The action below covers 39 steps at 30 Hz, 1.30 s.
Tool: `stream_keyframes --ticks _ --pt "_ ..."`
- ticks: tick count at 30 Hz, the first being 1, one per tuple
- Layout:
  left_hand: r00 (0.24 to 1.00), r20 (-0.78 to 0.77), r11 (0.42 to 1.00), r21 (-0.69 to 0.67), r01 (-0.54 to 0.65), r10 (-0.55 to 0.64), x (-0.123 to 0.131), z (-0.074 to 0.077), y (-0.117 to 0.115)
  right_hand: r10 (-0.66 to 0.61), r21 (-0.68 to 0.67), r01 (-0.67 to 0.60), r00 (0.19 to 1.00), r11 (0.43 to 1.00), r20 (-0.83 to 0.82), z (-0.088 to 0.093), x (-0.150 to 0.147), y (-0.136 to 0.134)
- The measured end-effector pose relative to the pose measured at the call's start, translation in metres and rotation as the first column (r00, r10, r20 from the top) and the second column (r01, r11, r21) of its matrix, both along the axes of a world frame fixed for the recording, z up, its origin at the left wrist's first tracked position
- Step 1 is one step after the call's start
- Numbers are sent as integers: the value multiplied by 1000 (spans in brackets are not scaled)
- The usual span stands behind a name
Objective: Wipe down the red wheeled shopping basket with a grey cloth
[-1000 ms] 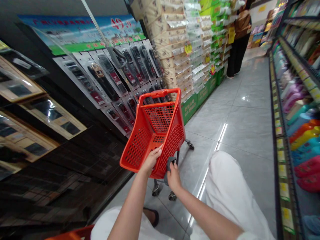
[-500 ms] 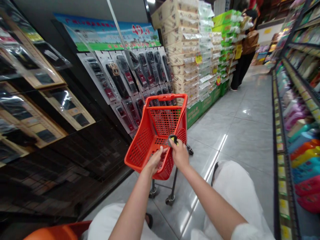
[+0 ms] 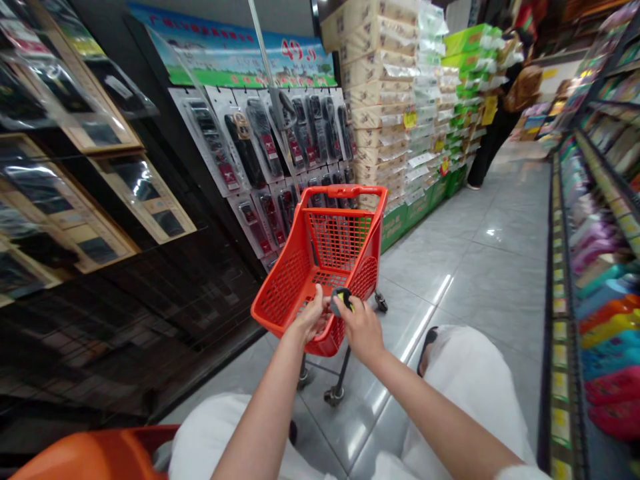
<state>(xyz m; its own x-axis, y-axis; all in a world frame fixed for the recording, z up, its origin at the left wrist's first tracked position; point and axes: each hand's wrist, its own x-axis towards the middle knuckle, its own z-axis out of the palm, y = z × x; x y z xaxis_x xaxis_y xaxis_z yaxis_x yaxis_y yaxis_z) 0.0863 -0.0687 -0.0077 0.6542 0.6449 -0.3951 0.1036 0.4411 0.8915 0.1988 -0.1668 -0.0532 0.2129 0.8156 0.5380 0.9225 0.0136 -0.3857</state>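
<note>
My right hand [image 3: 365,330] is closed around a small black-and-yellow tape measure [image 3: 341,301], held over the near right edge of a red shopping cart [image 3: 277,301]. Close by on the left, my left hand [image 3: 313,318] has its thumb raised and apart from its fingers, which point toward the tape measure. Whether those fingertips touch it, I cannot tell. Both hands are above the cart's near end, and its slotted plastic basket shows beyond them.
Packaged belts [image 3: 260,137] hang on a rack behind the cart, with boxed goods [image 3: 160,200] at left. Stacked tissue packs [image 3: 383,100] line the aisle. A person [image 3: 500,127] stands farther off. Shelves [image 3: 607,313] run along the right; an orange plastic object [image 3: 95,457] is at lower left.
My right hand has brought the tape measure lower and closer to my left hand. My left thumb is now raised more. The view has shifted slightly.
</note>
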Motion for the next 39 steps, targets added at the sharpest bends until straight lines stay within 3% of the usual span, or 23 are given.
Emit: stream_keyframes --ticks 3,6,9,12,15,18,22,24,30,36,39 --pt "998 30 997 -64 52 -50 4 4 -2 -111 -22 110 988 994 -111 15 27 26" --pt "996 70 993 -104 55 -48 7 8 -3 -155 -22 154 973 988 -169 17 28 34" --pt "997 71 994 -107 22 -14 9 8 -2 -68 27 72 988 997 -139 1 -1 9" --pt "994 112 993 -113 27 -15 8 7 -2 99 63 -95 994 993 -56 -20 -30 -29" --pt "988 150 991 -123 54 -35 8 6 -2 215 72 -213 976 974 -27 -32 -32 -40" --pt "992 121 993 -111 38 -24 9 5 -1 115 122 -91 970 988 -213 -28 -10 -15" --pt "997 71 991 -130 34 -25 11 5 1 -96 96 165 863 982 -497 -13 9 21" --pt "998 63 992 -126 31 -23 12 5 1 -96 78 156 860 985 -501 -12 1 18" --pt "997 62 995 -93 46 -40 14 5 -1 87 63 -70 939 996 -333 -24 -27 -28" --pt "999 51 994 -104 15 -9 17 6 -3 -40 63 77 893 995 -449 -13 2 10" --pt "1000 30 996 -94 0 3 18 7 -3 52 165 19 906 986 -419 -27 -7 4"
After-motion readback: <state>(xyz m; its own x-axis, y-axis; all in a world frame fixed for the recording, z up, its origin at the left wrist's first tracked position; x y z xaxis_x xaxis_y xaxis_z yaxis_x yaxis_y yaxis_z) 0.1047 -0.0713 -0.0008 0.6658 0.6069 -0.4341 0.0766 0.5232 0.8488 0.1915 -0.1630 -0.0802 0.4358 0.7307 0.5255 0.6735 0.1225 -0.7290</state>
